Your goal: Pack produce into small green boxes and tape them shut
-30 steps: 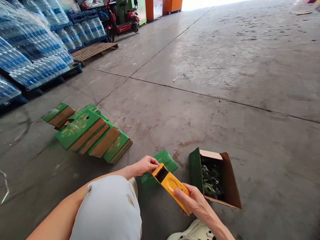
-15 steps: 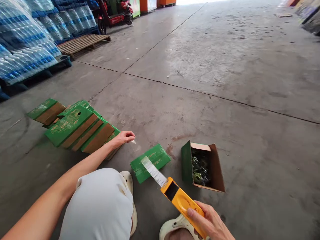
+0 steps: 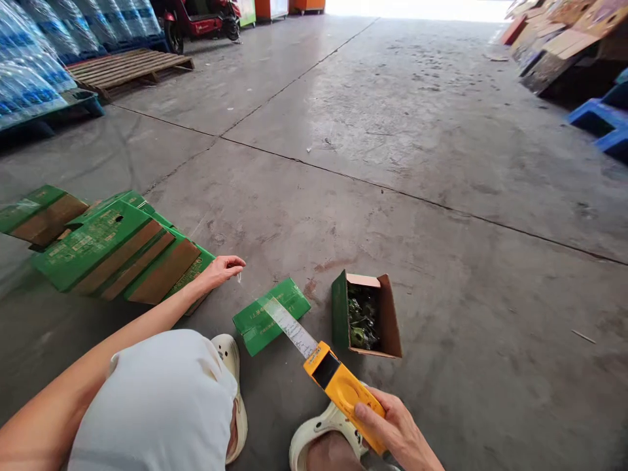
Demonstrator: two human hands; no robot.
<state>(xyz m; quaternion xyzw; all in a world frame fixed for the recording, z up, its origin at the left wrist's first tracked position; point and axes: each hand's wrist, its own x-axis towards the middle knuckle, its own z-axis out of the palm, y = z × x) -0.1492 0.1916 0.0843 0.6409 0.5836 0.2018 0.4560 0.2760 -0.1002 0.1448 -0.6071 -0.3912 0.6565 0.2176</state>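
My right hand is closed around a flat yellow tool with a black panel and a round recess. From its front end a long pale flat strip with dark markings reaches over a small green carton on the floor; whether it touches the carton I cannot tell. Off to the left, my left hand is pinched, with a small clear strip hanging from the fingers. Behind that hand and wrist lies a pile of green and brown cartons.
An open green carton holding dark, plastic-wrapped things stands on the right. Wrapped bottles, a wooden pallet and a red scooter are at the back left. Cardboard and a blue pallet are at the right.
The view has swung right, shifting everything leftward and bringing the blue pallet into sight. Both hands keep nearly the same hold, and the strip still reaches over the small carton.
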